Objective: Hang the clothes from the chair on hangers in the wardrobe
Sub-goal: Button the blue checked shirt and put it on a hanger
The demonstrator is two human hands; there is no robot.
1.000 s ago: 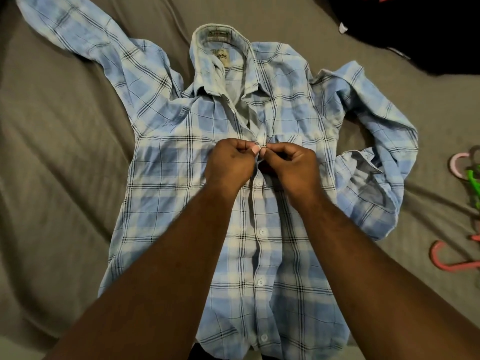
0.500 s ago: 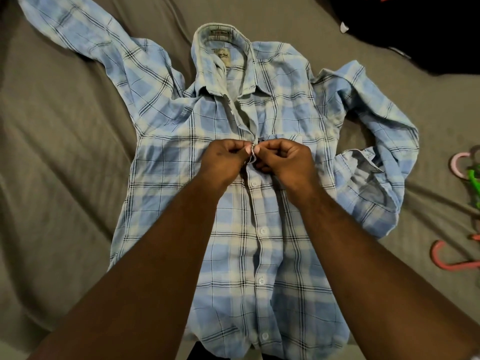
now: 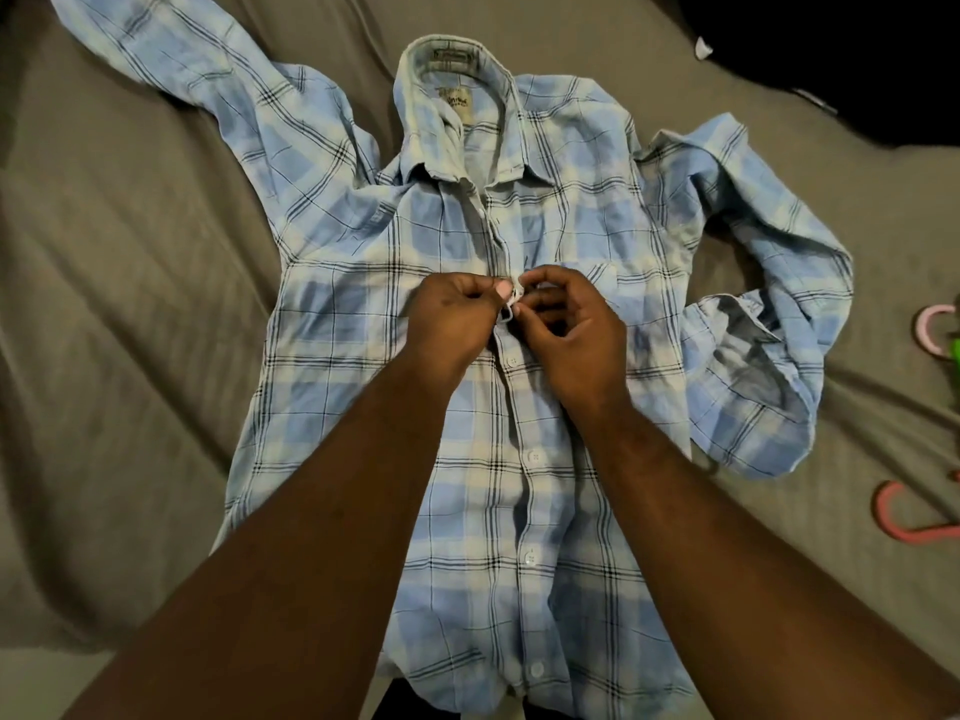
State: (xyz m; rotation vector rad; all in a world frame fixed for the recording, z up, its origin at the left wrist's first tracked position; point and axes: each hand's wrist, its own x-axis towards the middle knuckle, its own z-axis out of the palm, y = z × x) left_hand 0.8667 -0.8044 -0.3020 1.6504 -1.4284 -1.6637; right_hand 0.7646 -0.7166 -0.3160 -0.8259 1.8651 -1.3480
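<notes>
A light blue plaid shirt (image 3: 363, 283) lies face up on a grey bed sheet (image 3: 130, 356), collar away from me and sleeves spread. Its lower buttons are fastened. My left hand (image 3: 452, 319) pinches the left edge of the button placket at chest height. My right hand (image 3: 566, 330) pinches the opposite edge, thumb and forefinger right at a button there. The fingertips of both hands meet over the placket, and the button itself is mostly hidden by them.
Pink plastic hangers (image 3: 904, 517) and a green one (image 3: 953, 350) lie on the sheet at the right edge. A dark garment (image 3: 857, 59) sits at the top right corner. The left side of the sheet is bare but wrinkled.
Both hands have shifted slightly up the placket and the right hand's fingers have loosened outward. The shirt front has been tugged a little.
</notes>
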